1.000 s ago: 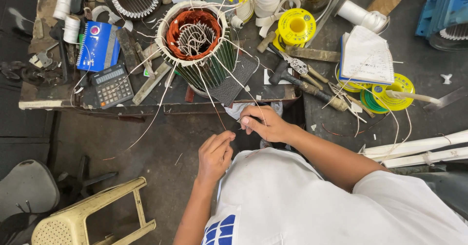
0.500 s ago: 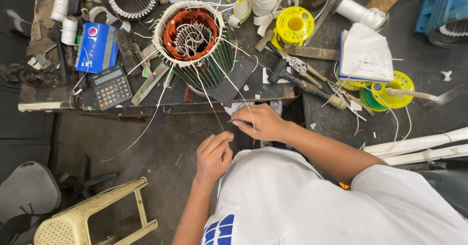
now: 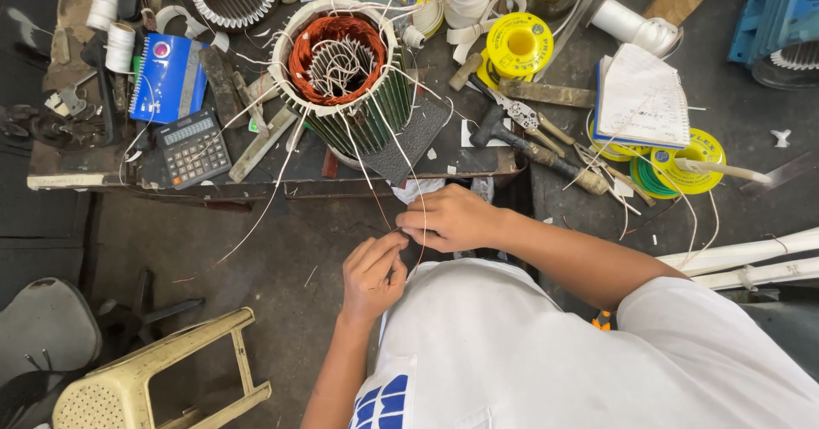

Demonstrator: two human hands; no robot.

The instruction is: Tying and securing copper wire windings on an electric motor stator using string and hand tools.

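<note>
A thin wire (image 3: 409,203) is pinched between the two hands, just below the edge of the surface (image 3: 111,169). The left hand (image 3: 373,273) is closed in a tight grip on the wire's end, with the fingertips pressed together. The right hand (image 3: 452,218) is also closed on the wire, touching the left hand at the fingertips. Both hands are held close to the white shirt (image 3: 529,352).

The wire is seen to run up from the hands to the motor (image 3: 341,75), which stands on the surface. Orange coils are seen inside the motor, and more thin wires hang out of it over the edge.

A calculator (image 3: 192,147) is laid left of the motor, and a blue notebook (image 3: 166,75) is set just behind it. A hammer (image 3: 533,147) and pliers (image 3: 525,115) are laid to the right of the motor. A yellow spool (image 3: 518,43) is placed behind them. A white pad (image 3: 641,96) is laid on other yellow spools further right. A plastic stool (image 3: 153,369) is seen on the floor at the lower left.
</note>
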